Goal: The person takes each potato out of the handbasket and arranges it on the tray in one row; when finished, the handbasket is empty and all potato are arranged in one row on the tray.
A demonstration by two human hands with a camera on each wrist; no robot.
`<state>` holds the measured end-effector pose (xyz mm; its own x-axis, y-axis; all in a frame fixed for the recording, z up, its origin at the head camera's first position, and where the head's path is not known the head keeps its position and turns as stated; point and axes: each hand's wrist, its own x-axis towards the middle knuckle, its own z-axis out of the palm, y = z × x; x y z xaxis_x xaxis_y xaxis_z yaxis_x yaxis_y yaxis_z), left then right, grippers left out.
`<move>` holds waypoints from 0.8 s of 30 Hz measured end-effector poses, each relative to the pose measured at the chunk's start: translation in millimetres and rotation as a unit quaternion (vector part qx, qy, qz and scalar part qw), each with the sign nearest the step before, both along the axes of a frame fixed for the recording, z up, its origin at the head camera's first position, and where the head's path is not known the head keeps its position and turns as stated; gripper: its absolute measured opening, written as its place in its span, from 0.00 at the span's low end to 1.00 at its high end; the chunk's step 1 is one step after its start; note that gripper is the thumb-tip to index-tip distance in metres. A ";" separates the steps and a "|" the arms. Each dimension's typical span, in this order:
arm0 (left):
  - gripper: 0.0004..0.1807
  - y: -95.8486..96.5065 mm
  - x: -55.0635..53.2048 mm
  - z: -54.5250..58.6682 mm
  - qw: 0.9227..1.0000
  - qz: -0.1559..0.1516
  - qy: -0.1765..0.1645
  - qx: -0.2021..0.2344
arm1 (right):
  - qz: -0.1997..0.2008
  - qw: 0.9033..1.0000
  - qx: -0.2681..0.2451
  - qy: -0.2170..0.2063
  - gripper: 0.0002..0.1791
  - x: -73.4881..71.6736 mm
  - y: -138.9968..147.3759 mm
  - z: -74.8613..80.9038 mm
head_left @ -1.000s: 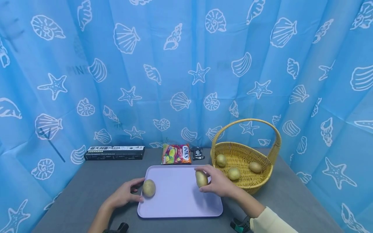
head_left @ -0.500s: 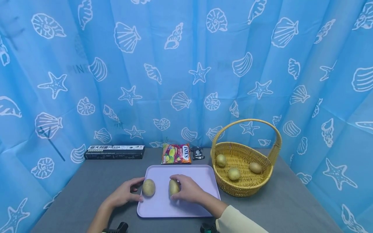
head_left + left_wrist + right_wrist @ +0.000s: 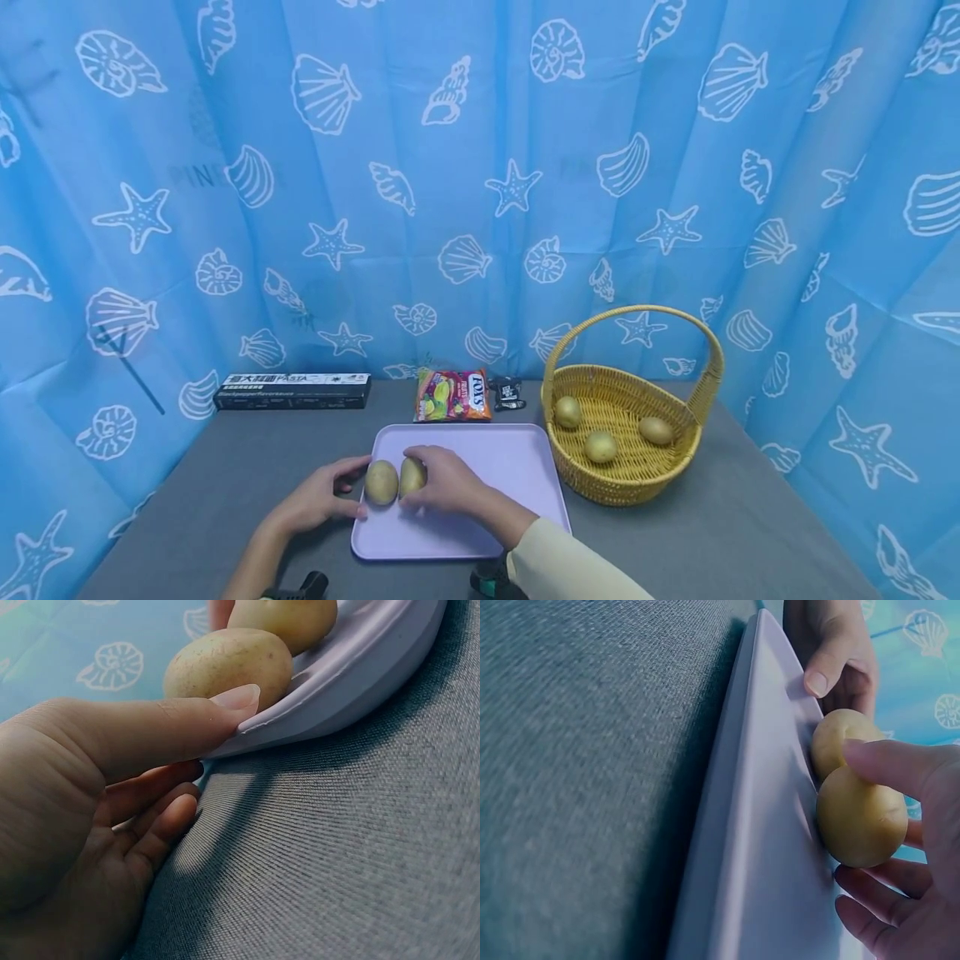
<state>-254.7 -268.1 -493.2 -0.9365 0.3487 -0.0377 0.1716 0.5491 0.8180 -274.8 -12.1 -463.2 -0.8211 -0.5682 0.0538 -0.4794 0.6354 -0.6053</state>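
My right hand (image 3: 450,483) pinches a potato (image 3: 412,477) between thumb and fingers, low over the left part of the lilac tray (image 3: 495,533). Right beside it, on the tray's left end, lies another potato (image 3: 381,483); the two look nearly side by side in the right wrist view. My left hand (image 3: 318,498) stays at the tray's left rim, thumb and fingers spread apart with nothing between them. Its thumb tip (image 3: 238,697) lies at the rim in the left wrist view, while the other fingers bend loosely below.
A yellow wicker basket (image 3: 618,487) with a tall handle stands right of the tray, several potatoes inside. Behind the tray lie a black-and-white pasta box (image 3: 292,392), a colourful Fox's candy bag (image 3: 453,396) and a small black packet (image 3: 508,393). A blue shell-print curtain (image 3: 480,208) hangs behind.
My right hand has carried its potato leftward from beside the basket across the tray, down next to the other potato. My left hand has stayed at the rim.
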 end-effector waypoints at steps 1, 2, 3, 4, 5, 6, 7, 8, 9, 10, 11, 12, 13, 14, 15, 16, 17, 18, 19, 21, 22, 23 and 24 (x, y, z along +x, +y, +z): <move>0.45 0.0 0.3 0.5 1.000 -0.001 0.000 0.001 | -0.001 1.000 0.003 0.003 0.40 -0.1 -1.2 -0.4; 0.45 0.2 0.6 1.1 1.000 -0.002 0.001 0.001 | -0.001 1.000 0.005 0.006 0.40 -0.3 -2.0 -0.5; 0.45 0.2 0.8 1.6 1.000 -0.003 0.001 0.002 | -0.001 1.000 0.008 0.007 0.40 -0.3 -2.6 -0.3; 0.45 0.2 1.0 2.0 1.000 -0.004 0.000 0.003 | 0.001 1.000 0.012 0.008 0.41 -0.4 -2.9 -0.1; 0.45 0.1 1.1 2.3 1.000 -0.004 -0.002 0.003 | 0.003 1.000 0.014 0.009 0.41 -0.3 -2.9 0.4; 0.45 0.0 1.3 2.7 1.000 -0.005 -0.003 0.004 | 0.005 1.000 0.016 0.010 0.42 -0.4 -2.6 0.6; 0.46 -0.2 1.3 2.6 1.000 -0.004 -0.004 0.004 | 0.007 1.000 0.017 0.011 0.42 -0.3 -2.0 1.0; 0.46 -0.1 1.5 2.8 1.000 -0.005 -0.005 0.004 | 0.010 1.000 0.020 0.012 0.43 0.0 -1.0 1.5; 0.46 -0.2 1.5 2.7 1.000 -0.004 -0.005 0.004 | 0.012 1.000 0.021 0.013 0.43 0.4 0.2 1.9; 0.46 -0.2 1.7 2.9 1.000 -0.004 -0.006 0.005 | 0.014 1.000 0.024 0.015 0.44 1.0 1.7 2.7; 0.46 -0.1 1.7 2.9 1.000 -0.004 -0.007 0.004 | 0.015 0.999 0.025 0.017 0.44 1.7 3.6 3.6; 0.46 0.1 1.8 2.9 1.000 -0.004 -0.007 0.005 | 0.016 0.999 0.026 0.020 0.44 2.9 6.1 4.8; 0.46 0.2 1.8 2.9 1.000 -0.003 -0.007 0.004 | 0.017 0.999 0.025 0.021 0.44 3.8 8.6 6.2; 0.46 0.5 2.0 3.1 1.000 -0.003 -0.008 0.005 | 0.019 0.999 0.023 0.022 0.44 4.8 11.6 8.1; 0.46 0.7 2.0 3.2 1.000 -0.001 -0.008 0.004 | 0.020 0.999 0.021 0.024 0.43 5.6 15.0 10.0; 0.46 0.9 2.2 3.4 1.000 0.000 -0.009 0.004 | 0.020 0.999 0.018 0.024 0.43 6.5 18.9 12.5; 0.46 0.9 2.2 3.3 1.000 0.001 -0.009 0.002 | 0.022 0.999 0.013 0.026 0.42 7.2 23.1 15.3; 0.46 1.0 2.2 3.4 1.000 0.002 -0.009 0.002 | 0.024 0.999 0.008 0.027 0.42 7.6 27.7 18.3; 0.46 1.0 2.3 3.5 1.000 0.003 -0.008 0.001 | 0.027 0.999 0.000 0.028 0.41 7.7 32.4 21.7; 0.46 0.8 2.4 3.6 1.000 0.003 -0.007 0.001 | 0.034 0.999 -0.012 0.032 0.40 8.0 42.8 29.3; 0.46 0.6 2.6 3.7 1.000 0.003 -0.006 0.001 | 0.036 0.999 -0.017 0.034 0.39 7.9 48.2 33.3; 0.46 0.3 2.8 3.8 1.000 0.003 -0.005 0.000 | 0.036 0.998 -0.020 0.037 0.38 8.0 53.6 37.7; 0.46 0.2 3.2 4.3 1.000 0.002 -0.004 0.001 | 0.037 0.998 -0.026 0.040 0.38 8.3 59.0 42.4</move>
<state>-251.5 -268.0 -489.0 -0.9375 0.3452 -0.0448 0.1625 0.5479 0.8206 -266.5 47.0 -420.8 -0.7685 -0.6223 0.1486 -0.5723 0.5648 -0.5945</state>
